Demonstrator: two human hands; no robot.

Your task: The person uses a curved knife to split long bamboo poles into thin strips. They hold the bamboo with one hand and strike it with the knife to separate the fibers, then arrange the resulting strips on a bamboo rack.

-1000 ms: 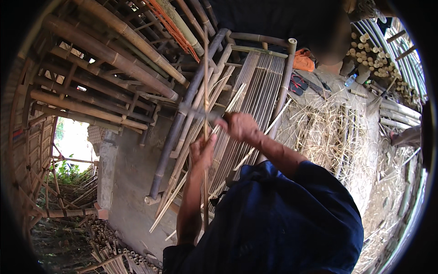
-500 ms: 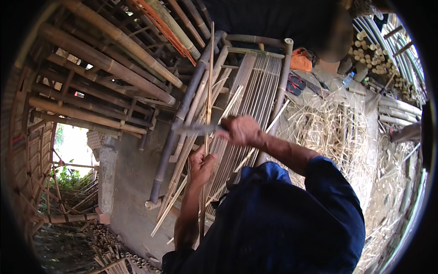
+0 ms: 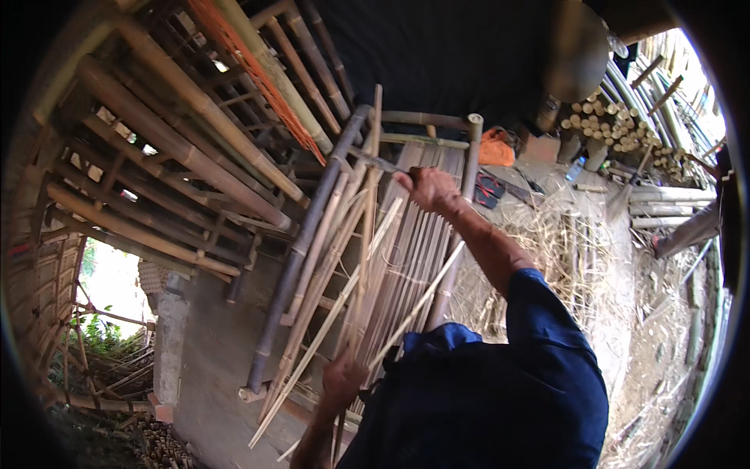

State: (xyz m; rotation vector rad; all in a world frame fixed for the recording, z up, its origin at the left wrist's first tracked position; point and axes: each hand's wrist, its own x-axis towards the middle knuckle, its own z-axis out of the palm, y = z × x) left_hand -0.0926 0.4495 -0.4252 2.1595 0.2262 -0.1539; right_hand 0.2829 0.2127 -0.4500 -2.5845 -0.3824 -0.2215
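My right hand (image 3: 431, 190) is closed around the handle of a knife (image 3: 382, 164), whose grey blade points left and lies across a long bamboo strip (image 3: 365, 250) near its far end. Close to my body, my left hand (image 3: 344, 379) is wrapped round the lower part of that strip, its fingers partly blurred. Beneath both hands stands a low bamboo frame with a thick dark pole (image 3: 291, 273) along its left side. Thin slats (image 3: 422, 227) run lengthwise inside it, and several loose pale strips (image 3: 383, 227) lie over them.
Bamboo racks (image 3: 180, 117) fill the left. Shavings (image 3: 539, 250) cover the floor to the right. Beyond them are an orange cloth (image 3: 497, 147), a black-and-red item (image 3: 489, 190), a plastic bottle (image 3: 576, 168) and stacked cut poles (image 3: 609, 125). Another person's leg (image 3: 691, 230) shows at far right.
My right hand and the knife have moved away from me toward the strip's far end. My left hand has come nearer my body, drawing the strip back with it.
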